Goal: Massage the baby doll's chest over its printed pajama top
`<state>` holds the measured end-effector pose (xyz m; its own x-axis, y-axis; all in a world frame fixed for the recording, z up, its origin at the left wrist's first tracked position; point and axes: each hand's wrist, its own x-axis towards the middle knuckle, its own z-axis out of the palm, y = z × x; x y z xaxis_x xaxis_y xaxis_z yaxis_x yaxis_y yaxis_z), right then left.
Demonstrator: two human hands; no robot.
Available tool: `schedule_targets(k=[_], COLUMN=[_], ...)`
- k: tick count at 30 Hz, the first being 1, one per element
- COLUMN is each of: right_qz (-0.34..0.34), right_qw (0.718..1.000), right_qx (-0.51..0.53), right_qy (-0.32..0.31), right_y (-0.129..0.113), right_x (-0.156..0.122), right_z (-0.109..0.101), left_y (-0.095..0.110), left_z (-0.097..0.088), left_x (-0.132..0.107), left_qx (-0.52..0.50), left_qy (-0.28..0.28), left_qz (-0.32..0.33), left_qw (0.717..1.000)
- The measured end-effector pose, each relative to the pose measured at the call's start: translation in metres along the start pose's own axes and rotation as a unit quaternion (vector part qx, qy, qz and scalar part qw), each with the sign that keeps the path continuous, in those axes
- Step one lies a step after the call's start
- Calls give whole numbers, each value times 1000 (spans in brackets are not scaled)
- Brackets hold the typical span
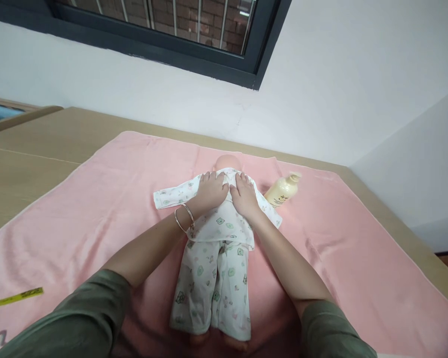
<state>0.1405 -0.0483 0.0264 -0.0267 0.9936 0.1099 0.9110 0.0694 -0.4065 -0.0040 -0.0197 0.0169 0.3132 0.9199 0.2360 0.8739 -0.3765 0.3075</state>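
Note:
A baby doll (pixel 227 162) lies on a pink blanket, its head away from me and its feet near the bottom edge. It wears a white printed top (pixel 224 221) and matching long trousers (pixel 197 286). Flat on the upper part of the top rests my left hand (pixel 212 190), fingers stretched out, with bangles at the wrist. My right hand (pixel 244 196) lies beside it, also flat, with its fingers pointing toward the doll's head. Neither hand grips anything. The doll's face cannot be made out.
The pink blanket (pixel 108 219) covers much of a wooden surface (pixel 33 144). A cream pump bottle (pixel 282 190) lies tilted right of the doll. At the lower left is a yellow strip (pixel 15 297). A white wall (pixel 194 99) with a dark-framed window (pixel 209 69) stands behind.

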Motion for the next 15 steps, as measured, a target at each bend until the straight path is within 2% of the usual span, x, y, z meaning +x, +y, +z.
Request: schedule_targets(k=[3, 9, 12, 15], right_qz=[-9, -70, -71, -63], right_qw=[1000, 997, 997, 998], right_qx=[-9, -35, -18, 21], right_qy=[-8, -11, 3, 16], right_y=[-7, -29, -28, -14], right_x=[-7, -35, -33, -16], right_z=[-2, -6, -7, -8], left_y=[-6, -17, -8, 12], left_z=[-2, -11, -13, -15], left_x=[4, 13, 6, -11], left_qx=[7, 2, 21, 32], left_qy=[-11, -50, -38, -31], left_qz=[23, 61, 40, -3], left_qw=[1000, 997, 998, 999])
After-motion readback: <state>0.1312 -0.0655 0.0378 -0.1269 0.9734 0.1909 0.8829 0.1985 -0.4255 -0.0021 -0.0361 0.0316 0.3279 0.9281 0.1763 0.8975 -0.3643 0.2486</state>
